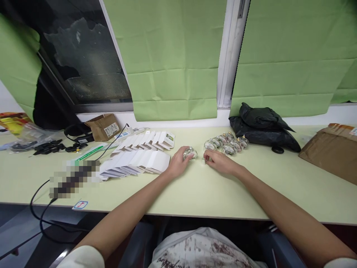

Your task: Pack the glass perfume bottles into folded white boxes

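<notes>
My left hand [177, 163] is closed round a rounded clear glass bottle [190, 153], which looks like a perfume bottle, held just above the table. To its right, my right hand [219, 161] pinches a small clear piece, perhaps a bottle cap [203, 160], close to the tabletop. A small gap separates the two hands. Beyond my right hand several similar bottles [229, 149] with gold-coloured tops are grouped in rows. Left of my left hand, two rows of white cartons [152, 160] lean on one another.
Black plastic bags [262, 130] lie at the back right, with a black ring [277, 150] before them. A cardboard box [334, 150] is at far right. Further left are an open brown box [103, 127], dark cables [41, 219] and a blurred-out item. Green curtains [173, 59] hang behind the table [212, 197].
</notes>
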`<state>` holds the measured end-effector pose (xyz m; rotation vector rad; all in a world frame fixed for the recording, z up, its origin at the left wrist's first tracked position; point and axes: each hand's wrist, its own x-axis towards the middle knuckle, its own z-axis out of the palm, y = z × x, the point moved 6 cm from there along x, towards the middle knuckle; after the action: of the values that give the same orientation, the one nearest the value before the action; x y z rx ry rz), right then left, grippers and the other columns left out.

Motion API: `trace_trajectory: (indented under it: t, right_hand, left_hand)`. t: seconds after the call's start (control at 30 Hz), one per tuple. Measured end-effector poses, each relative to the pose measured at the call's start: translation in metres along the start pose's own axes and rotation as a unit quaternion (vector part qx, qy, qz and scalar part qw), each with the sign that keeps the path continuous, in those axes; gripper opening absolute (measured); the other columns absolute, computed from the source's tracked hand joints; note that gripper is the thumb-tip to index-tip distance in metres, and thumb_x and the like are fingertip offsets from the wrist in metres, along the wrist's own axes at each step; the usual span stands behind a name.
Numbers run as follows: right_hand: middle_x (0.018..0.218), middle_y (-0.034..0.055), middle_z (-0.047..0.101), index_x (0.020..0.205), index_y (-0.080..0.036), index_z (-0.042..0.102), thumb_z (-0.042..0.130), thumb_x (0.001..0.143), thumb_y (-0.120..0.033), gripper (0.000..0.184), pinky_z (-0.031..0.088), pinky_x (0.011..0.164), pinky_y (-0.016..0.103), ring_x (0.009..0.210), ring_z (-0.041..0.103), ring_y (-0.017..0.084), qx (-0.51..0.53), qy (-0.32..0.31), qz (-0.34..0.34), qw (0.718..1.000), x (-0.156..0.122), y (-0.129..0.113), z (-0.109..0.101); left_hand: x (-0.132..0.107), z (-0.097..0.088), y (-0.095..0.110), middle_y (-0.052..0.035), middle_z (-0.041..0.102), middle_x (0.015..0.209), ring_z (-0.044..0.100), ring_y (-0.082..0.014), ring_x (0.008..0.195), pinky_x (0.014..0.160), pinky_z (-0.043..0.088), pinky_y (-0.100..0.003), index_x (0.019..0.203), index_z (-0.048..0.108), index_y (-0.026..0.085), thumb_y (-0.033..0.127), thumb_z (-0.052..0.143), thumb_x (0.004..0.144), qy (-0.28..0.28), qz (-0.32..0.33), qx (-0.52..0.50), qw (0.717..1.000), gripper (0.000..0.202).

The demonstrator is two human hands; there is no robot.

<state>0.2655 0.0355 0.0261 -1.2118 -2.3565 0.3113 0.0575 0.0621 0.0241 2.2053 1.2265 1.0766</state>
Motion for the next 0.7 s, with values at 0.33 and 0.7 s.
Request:
trace_trajectory:
  t: [0.33,0.7]
  right_hand:
    - [0.109,0.0063,0.066,0.112,-0.023,0.058,0.044,0.091,-0.008,0.029,0.046,0.088,0.035,0.1,0.061,0.023,0.013,0.054,-0.004,0.998,0.0,-0.015,-0.009]
    - [0.121,0.0093,0.064,0.126,-0.024,0.058,0.039,0.101,-0.014,0.033,0.046,0.097,0.038,0.115,0.059,0.025,0.001,0.15,-0.039,0.988,0.0,-0.028,-0.019]
  left_hand:
    - [0.006,0.008,-0.002,-0.0063,0.071,0.122,0.067,-0.0241,0.106,0.094,0.052,-0.038,0.131,0.06,0.025,0.044,0.064,0.097,-0.044,-0.007,-0.051,0.998,0.04]
    - [0.001,0.006,-0.009,-0.0021,0.061,0.105,0.059,-0.0152,0.075,0.07,0.045,-0.03,0.115,0.047,0.023,0.05,0.076,0.086,0.041,-0.079,-0.01,0.996,0.049]
